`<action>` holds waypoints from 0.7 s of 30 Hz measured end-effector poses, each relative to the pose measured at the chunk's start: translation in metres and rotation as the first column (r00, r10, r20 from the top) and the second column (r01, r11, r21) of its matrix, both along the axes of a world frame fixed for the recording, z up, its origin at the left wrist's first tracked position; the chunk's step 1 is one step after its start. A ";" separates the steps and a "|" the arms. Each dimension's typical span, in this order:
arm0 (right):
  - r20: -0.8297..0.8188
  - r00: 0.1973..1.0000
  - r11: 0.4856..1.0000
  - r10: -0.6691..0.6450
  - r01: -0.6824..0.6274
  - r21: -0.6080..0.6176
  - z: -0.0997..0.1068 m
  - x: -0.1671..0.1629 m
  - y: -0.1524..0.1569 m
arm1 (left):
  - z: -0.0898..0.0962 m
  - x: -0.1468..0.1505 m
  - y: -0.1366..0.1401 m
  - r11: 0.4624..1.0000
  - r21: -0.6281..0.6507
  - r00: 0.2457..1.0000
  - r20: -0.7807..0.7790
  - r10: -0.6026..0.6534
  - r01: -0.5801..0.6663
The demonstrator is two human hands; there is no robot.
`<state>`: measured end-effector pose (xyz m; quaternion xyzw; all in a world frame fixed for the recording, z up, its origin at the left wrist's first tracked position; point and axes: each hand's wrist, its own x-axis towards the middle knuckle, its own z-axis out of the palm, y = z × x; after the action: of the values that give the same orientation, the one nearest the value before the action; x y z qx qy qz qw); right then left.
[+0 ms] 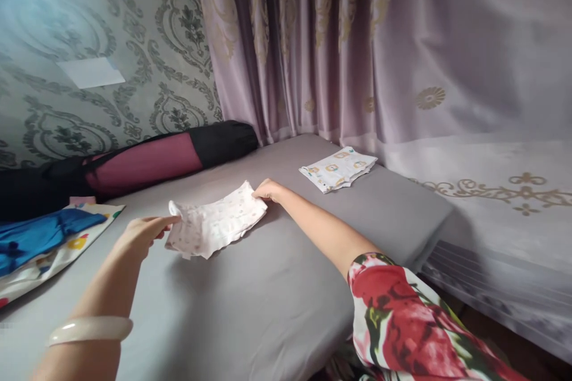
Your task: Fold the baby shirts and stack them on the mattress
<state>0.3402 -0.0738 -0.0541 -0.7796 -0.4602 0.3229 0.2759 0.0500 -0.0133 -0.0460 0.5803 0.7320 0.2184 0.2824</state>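
Note:
A white cloth (218,220) with a small faint print is stretched between my two hands, low over the grey bed. My left hand (145,232) pinches its left end, and the near left corner droops toward the sheet. At the far right corner, the fingers of my right hand (269,190) are closed on the same cloth. Whether it is a garment or a plain cloth, I cannot make out. Beyond my right hand, a folded white cloth (338,169) with yellow and green motifs lies flat on the bed.
The grey sheet (277,286) covers the bed. A long black and maroon roll (147,164) rests along the patterned wall. Blue fabric (44,235) lies on a white patterned cloth (89,232) at the left. Purple curtains (295,41) hang along the far side.

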 end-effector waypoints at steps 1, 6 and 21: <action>0.001 1.000 1.000 -0.004 0.004 0.008 0.004 0.004 -0.003 | 0.006 0.006 0.001 1.000 -0.018 0.999 0.035 0.002 -0.001; 0.062 0.996 0.998 -0.061 0.059 0.034 0.028 0.049 -0.023 | 0.036 0.055 -0.009 0.997 -0.047 0.986 0.156 -0.051 0.059; 0.466 0.832 0.914 -0.303 0.392 -0.107 0.092 0.223 -0.095 | 0.049 0.248 -0.069 0.885 0.183 0.781 0.417 -0.464 0.428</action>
<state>0.5630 -0.1683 0.0375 -0.9263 -0.3259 0.1269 0.1403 0.2976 -0.0827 0.0026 0.6808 0.4792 0.3018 0.4645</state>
